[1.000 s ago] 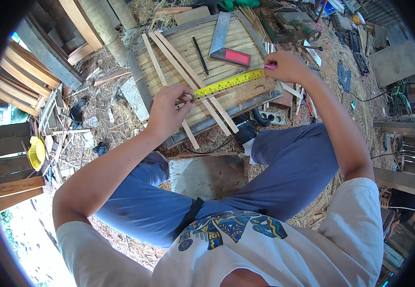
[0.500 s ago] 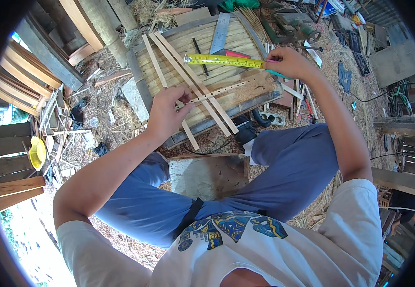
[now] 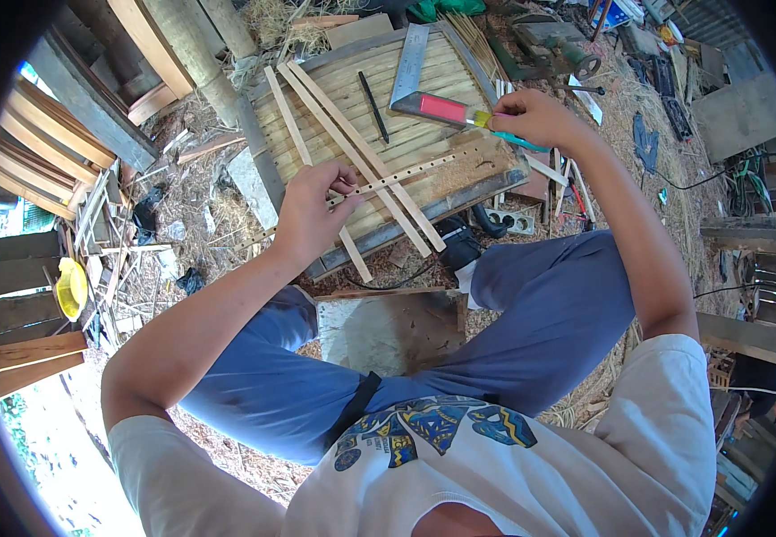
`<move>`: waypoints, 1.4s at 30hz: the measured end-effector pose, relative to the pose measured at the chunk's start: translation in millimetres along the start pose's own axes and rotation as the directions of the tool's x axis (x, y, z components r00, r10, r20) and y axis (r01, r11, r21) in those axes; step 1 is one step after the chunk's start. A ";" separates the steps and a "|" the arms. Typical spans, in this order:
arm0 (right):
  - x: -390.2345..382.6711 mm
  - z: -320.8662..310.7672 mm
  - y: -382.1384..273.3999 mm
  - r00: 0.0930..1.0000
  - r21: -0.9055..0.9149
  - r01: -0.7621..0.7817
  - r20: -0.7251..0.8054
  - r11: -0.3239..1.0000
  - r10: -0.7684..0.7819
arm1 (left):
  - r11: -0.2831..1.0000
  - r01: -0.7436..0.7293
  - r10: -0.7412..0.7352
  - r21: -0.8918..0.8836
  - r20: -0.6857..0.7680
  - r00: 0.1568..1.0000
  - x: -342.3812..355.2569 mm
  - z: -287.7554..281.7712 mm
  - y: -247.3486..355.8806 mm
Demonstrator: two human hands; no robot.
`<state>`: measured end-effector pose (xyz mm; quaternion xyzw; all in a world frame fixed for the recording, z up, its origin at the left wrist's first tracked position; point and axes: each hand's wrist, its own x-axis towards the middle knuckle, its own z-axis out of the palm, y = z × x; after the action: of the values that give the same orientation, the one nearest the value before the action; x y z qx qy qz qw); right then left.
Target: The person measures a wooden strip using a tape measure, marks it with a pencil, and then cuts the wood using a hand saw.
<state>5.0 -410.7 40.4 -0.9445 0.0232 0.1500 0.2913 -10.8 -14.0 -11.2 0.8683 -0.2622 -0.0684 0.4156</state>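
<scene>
My left hand (image 3: 314, 201) is closed on a narrow wooden strip with a row of holes (image 3: 419, 167), lying crosswise over long wooden slats (image 3: 352, 132) on the slatted board (image 3: 262, 134). Farther right, my right hand (image 3: 535, 121) grips a tape measure (image 3: 518, 140) with teal and pink parts and a short end of yellow blade (image 3: 479, 119) out. Beside that blade lies a metal square (image 3: 410, 63) with a red panel on its stock. A black pen (image 3: 373, 106) rests left of the square.
A wooden box (image 3: 388, 331) stands between my legs. Scrap sticks and straw cover the ground. A yellow plastic bowl (image 3: 70, 288) and upright timbers (image 3: 93, 98) are at left. A power strip (image 3: 510, 222) and black cables sit below the board's right edge. Partly visible dark clothing shows at far right.
The long yellow blade that reached my left hand has drawn back toward my right hand into the tape measure, uncovering the holed strip and square. My left hand has barely moved.
</scene>
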 end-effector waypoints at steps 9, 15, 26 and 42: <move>-3.0 4.6 -3.7 0.995 -0.007 -0.095 -0.014 0.995 0.095 | 0.991 -0.132 0.133 0.023 -0.069 0.989 -0.9 1.1 -0.9; 4.9 7.2 -7.4 0.991 0.064 -0.134 -0.018 0.989 0.136 | 0.982 -0.128 0.131 0.137 -0.010 0.991 -0.5 -1.6 -4.9; 50.1 18.5 -36.6 0.944 -0.083 0.013 -0.328 0.996 -0.039 | 0.984 -0.138 0.140 0.110 -0.018 0.990 1.2 -1.8 -6.2; 79.2 85.9 -98.7 0.696 -0.537 0.315 -0.430 0.783 -0.575 | 0.976 -0.129 0.138 0.174 -0.038 0.990 -14.3 -21.3 -4.9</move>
<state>70.3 -277.6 2.9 -0.9594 -0.1589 -0.2165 0.0866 -13.9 10.5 -2.6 0.8826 -0.3143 0.0043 0.3496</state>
